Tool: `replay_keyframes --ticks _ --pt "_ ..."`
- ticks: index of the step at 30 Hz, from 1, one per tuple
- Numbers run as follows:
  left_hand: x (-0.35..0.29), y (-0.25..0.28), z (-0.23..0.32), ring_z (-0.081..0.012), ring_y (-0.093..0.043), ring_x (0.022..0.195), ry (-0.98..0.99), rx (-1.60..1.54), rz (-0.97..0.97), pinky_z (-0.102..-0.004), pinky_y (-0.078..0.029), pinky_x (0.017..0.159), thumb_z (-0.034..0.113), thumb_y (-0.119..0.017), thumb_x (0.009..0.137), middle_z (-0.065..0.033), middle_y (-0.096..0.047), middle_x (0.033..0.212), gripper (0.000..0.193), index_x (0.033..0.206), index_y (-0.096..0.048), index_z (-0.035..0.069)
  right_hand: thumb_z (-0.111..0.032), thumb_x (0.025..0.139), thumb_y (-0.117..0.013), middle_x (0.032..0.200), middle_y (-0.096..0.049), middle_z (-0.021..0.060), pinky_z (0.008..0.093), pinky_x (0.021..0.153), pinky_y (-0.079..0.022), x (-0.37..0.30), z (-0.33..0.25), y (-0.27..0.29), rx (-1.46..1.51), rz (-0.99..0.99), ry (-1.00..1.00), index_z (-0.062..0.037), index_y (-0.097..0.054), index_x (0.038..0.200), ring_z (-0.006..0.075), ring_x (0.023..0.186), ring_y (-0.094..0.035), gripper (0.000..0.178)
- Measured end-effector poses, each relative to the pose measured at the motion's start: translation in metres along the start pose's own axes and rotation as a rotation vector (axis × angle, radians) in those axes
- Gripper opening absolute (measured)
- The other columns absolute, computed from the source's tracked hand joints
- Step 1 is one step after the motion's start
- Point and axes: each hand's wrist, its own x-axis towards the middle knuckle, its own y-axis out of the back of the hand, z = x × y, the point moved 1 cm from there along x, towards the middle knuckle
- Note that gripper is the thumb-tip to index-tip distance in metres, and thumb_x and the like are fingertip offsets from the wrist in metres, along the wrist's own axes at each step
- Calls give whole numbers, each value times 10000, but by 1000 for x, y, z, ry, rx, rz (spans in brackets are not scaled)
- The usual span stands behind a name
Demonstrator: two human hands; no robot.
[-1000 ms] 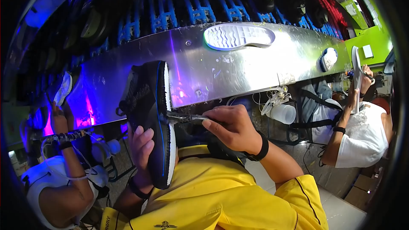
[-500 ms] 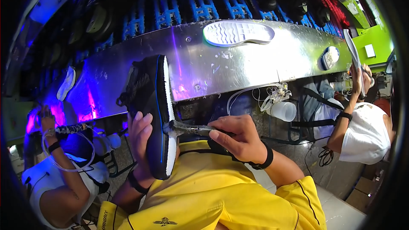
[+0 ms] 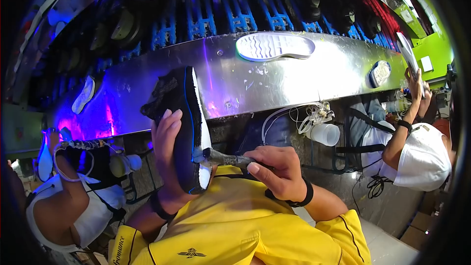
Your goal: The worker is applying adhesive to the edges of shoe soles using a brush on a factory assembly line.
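Observation:
My left hand (image 3: 169, 137) grips a black shoe upper (image 3: 179, 118) with a thin blue line along its side. The shoe stands on end, its white underside (image 3: 203, 137) turned to the right. Closed around the dark handle of a brush (image 3: 225, 158), my right hand (image 3: 280, 171) keeps the brush head against the white underside, towards its lower end. Part of my left fingers and the palm are hidden behind the shoe.
A metal ledge (image 3: 162, 76) crosses ahead, carrying a white sole (image 3: 274, 46), a smaller sole (image 3: 84, 94) and another shoe piece (image 3: 380, 73). Beyond lies a blue-slatted conveyor (image 3: 196, 12). A white cup (image 3: 325, 134) hangs below the ledge. Co-workers in white sit at both sides.
The shoe has tilted a little and shifted right. The brush head has moved slightly down along the white underside. The co-worker at left has a bluish-lit sole by the hand.

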Motion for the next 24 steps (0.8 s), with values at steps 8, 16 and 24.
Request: replay_keyframes --ticks 8,16,24 --pt "28 4 8 -436 -443 1479 51 -6 -13 -565 -330 1250 325 -849 838 -236 -491 1538 933 1559 -369 -21 -95 971 -721 713 -596 113 327 543 -408 0 -14 1 -100 44 137 62 -745 1087 206 577 -554 197" --pt "49 2 13 -439 -480 1432 83 2 -7 -547 -372 1222 126 -824 696 -210 -493 1508 961 1541 -390 -14 -87 926 -732 685 -584 94 330 502 -400 1 -22 4 -222 127 228 52 -747 1073 210 519 -526 203" --pt "73 -2 18 -470 -518 1363 79 38 9 -570 -395 1184 73 -815 648 -222 -519 1447 902 1477 -470 -14 -56 913 -732 702 -614 86 313 513 -424 4 -46 7 -356 270 227 43 -756 1094 185 536 -558 208"
